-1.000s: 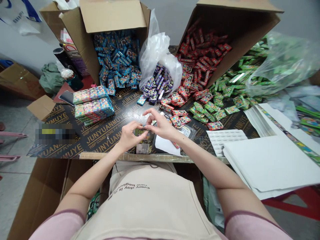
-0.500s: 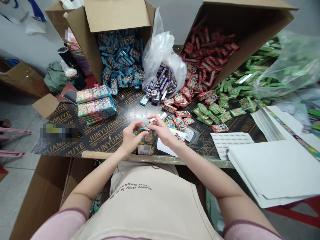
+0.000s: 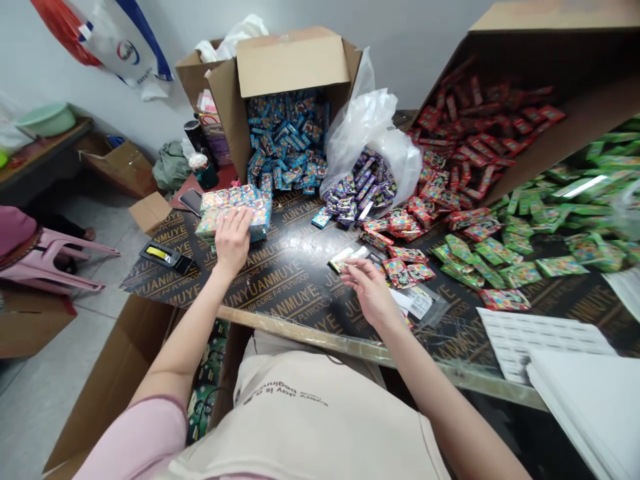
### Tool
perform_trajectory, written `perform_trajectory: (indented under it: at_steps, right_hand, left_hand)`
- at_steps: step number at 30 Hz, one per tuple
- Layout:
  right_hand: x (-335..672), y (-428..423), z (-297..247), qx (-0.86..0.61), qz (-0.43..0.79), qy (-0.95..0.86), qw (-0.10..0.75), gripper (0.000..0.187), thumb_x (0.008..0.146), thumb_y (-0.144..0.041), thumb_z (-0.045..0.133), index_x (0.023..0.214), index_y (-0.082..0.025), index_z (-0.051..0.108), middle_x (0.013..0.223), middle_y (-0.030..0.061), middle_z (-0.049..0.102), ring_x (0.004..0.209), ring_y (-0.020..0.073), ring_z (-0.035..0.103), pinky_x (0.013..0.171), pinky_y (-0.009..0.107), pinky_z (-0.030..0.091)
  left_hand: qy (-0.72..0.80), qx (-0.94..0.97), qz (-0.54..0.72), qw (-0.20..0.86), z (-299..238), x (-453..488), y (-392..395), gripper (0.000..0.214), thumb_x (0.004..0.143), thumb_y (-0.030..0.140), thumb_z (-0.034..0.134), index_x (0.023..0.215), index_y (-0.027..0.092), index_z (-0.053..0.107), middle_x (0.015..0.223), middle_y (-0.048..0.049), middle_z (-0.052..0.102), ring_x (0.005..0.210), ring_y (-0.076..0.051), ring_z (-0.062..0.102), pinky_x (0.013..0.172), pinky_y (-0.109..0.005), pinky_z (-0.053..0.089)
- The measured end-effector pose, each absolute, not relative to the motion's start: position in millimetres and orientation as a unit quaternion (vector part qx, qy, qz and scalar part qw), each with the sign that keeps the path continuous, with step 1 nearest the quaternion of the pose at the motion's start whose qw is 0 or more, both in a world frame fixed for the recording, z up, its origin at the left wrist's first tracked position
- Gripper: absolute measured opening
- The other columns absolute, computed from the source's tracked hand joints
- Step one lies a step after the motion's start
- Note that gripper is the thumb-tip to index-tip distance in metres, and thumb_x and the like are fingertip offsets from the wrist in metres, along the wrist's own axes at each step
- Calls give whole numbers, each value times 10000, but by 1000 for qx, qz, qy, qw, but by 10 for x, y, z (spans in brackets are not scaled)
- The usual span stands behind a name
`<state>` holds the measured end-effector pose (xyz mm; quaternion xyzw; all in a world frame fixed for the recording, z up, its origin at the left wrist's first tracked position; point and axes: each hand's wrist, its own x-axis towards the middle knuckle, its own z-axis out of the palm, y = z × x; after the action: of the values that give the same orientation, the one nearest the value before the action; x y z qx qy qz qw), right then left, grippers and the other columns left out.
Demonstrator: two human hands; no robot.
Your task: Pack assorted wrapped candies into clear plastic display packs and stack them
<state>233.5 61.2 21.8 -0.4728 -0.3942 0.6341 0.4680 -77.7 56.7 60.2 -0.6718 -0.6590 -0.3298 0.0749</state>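
My left hand lies flat on top of a stack of colourful small packs, at the left of the table; its fingers are stretched out. My right hand hovers over the table's middle with fingers loosely curled and apart, and I see nothing held in it. Just beyond its fingertips lies a green-edged packet. Several red packets and a clear plastic bag with a white label lie to its right.
Behind stand a carton of blue packets, a plastic bag of purple packets and a carton of red packets. Green packets spread rightward. Printed sheets lie front right. A black object with a yellow strip sits left.
My hands, together at the front of the table before, have parted. My left hand has moved onto the stack; my right is apart from it. The camera has turned left.
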Motion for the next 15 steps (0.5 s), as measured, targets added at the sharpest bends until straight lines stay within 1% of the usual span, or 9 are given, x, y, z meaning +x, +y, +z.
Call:
perform_trajectory:
  at_steps: [2, 5, 7, 8, 10, 12, 13, 14, 15]
  right_hand:
    - [2323, 555, 186, -463, 623, -449, 443, 291, 694, -446, 744, 847, -223, 638, 820, 12, 663, 704, 148, 604, 657, 279, 474]
    - [2391, 514, 126, -467, 567, -538, 413, 264, 760, -463, 684, 859, -221, 648, 834, 26, 665, 747, 180, 603, 710, 326, 480]
    - [2517, 501, 87, -493, 472, -601, 416, 248, 805, -458, 634, 880, -223, 653, 864, 42, 666, 818, 212, 610, 780, 377, 480]
    - [2603, 488, 70, -514, 402, -632, 419, 247, 811, -453, 625, 895, -223, 657, 914, 58, 669, 893, 238, 610, 835, 416, 469]
    - [2805, 432, 33, -561, 246, -686, 393, 306, 778, -449, 663, 979, -218, 668, 1114, 112, 643, 1106, 311, 555, 957, 510, 402]
    - [3013, 324, -24, -606, 136, -722, 306, 528, 696, -447, 746, 1152, -204, 636, 1337, 172, 526, 1266, 382, 443, 1017, 582, 329]
    - [3107, 252, -67, -625, 117, -731, 249, 671, 659, -438, 778, 1253, -194, 585, 1412, 198, 456, 1303, 406, 407, 1016, 599, 327]
    - [3190, 170, -121, -639, 117, -735, 195, 783, 645, -419, 791, 1339, -185, 517, 1454, 218, 404, 1321, 415, 392, 1002, 598, 352]
    - [3261, 83, -187, -648, 128, -735, 155, 833, 662, -388, 782, 1398, -178, 454, 1473, 227, 380, 1331, 410, 391, 985, 581, 387]
  left_hand:
    - [-703, -662, -247, 80, 503, -972, 776, 495, 879, 130, 399, 1359, 174, 512, 1416, -119, 515, 1375, -301, 386, 1171, -541, 167]
    - [-726, -666, -165, 48, 330, -1124, 933, 507, 879, 150, 376, 1375, 133, 483, 1453, -146, 464, 1403, -337, 323, 1147, -589, 148]
    - [-722, -675, -150, 32, 245, -1129, 916, 533, 868, 188, 421, 1396, 113, 445, 1494, -166, 399, 1431, -350, 251, 1150, -598, 113]
    - [-720, -675, -158, 32, 205, -1106, 878, 567, 861, 216, 456, 1414, 101, 410, 1520, -178, 348, 1445, -351, 211, 1158, -593, 85]
    - [-731, -646, -215, 48, 108, -1033, 770, 679, 853, 308, 522, 1454, 70, 314, 1573, -204, 198, 1468, -350, 104, 1171, -576, 24]
    - [-764, -555, -320, 73, -43, -957, 664, 884, 830, 439, 573, 1485, 18, 157, 1589, -237, 32, 1469, -372, -24, 1165, -578, -42]
    - [-774, -499, -384, 64, -137, -929, 627, 968, 822, 480, 575, 1488, -1, 62, 1585, -244, -12, 1469, -359, -52, 1181, -543, -20]
    - [-778, -443, -445, 30, -237, -909, 607, 995, 839, 486, 539, 1482, 5, -49, 1584, -239, -36, 1474, -332, -37, 1196, -501, 34]
    - [-782, -390, -484, -42, -335, -901, 604, 937, 888, 457, 447, 1466, 45, -164, 1587, -219, -8, 1477, -294, 40, 1196, -476, 111]
